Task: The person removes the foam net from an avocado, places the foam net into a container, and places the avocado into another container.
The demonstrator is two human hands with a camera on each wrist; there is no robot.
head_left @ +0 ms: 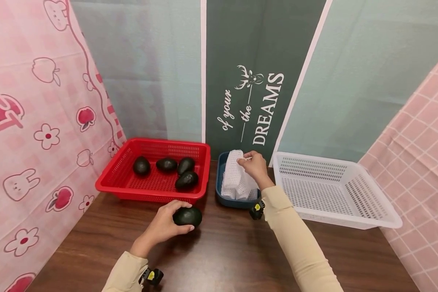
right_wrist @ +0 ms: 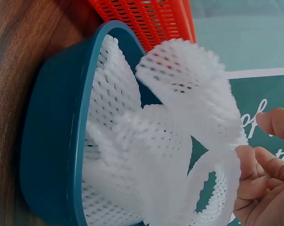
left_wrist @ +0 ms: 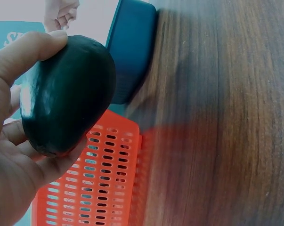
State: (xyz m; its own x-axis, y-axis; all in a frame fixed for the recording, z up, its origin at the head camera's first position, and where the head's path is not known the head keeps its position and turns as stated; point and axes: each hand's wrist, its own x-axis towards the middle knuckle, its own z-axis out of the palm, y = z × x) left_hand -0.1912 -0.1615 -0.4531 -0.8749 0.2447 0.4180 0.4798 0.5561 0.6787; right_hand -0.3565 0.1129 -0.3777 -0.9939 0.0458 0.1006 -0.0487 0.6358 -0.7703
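Observation:
My left hand [head_left: 166, 222] grips a dark green avocado [head_left: 188, 216] above the table, in front of the red basket; in the left wrist view the thumb and fingers curl around the avocado [left_wrist: 68, 96]. White foam net sleeves [right_wrist: 137, 155] are heaped in a small blue basket [head_left: 237, 202]. At the heap's upper right edge, my right hand [head_left: 254, 165] holds a foam net sleeve [head_left: 233, 168] with its fingertips. Its curled fingers [right_wrist: 252, 188] meet the net's edge in the right wrist view; the exact grip is partly hidden.
Several avocados [head_left: 166, 164] lie in the red basket [head_left: 111, 182] at the back left. A white perforated basket [head_left: 314, 194] stands at the right. Printed cloths [head_left: 160, 81] rise behind and beside the brown wooden table [head_left: 222, 259].

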